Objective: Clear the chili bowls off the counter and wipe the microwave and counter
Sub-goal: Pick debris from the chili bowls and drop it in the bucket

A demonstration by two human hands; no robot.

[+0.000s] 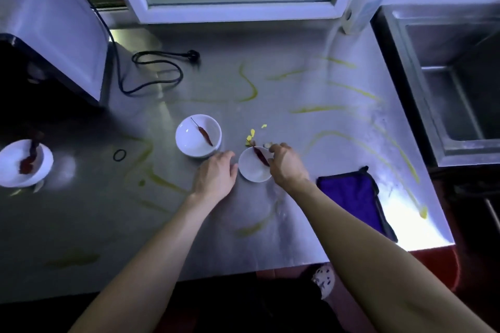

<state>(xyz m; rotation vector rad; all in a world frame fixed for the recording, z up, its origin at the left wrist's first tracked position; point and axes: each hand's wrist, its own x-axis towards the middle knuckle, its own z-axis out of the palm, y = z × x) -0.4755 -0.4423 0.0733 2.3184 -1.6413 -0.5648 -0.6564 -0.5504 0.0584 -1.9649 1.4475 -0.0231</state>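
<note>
Three white bowls with a dried red chili each stand on the steel counter (270, 224). The small bowl (253, 169) lies between my hands. My right hand (285, 163) grips its right rim, fingers curled over the edge by the chili. My left hand (216, 174) lies with relaxed fingers just left of that bowl, near the base of the middle bowl (197, 135). The third bowl (23, 162) stands at the far left. The microwave (48, 35) fills the back left. A folded purple cloth (354, 197) lies to the right of my right arm.
Yellow-green streaks smear much of the counter, with yellow scraps (251, 135) behind the small bowl. A black cable (151, 70) coils beside the microwave, and a black ring (119, 155) lies left of the middle bowl. A spray bottle (365, 0) stands at the back. A sink (454, 84) is at the right.
</note>
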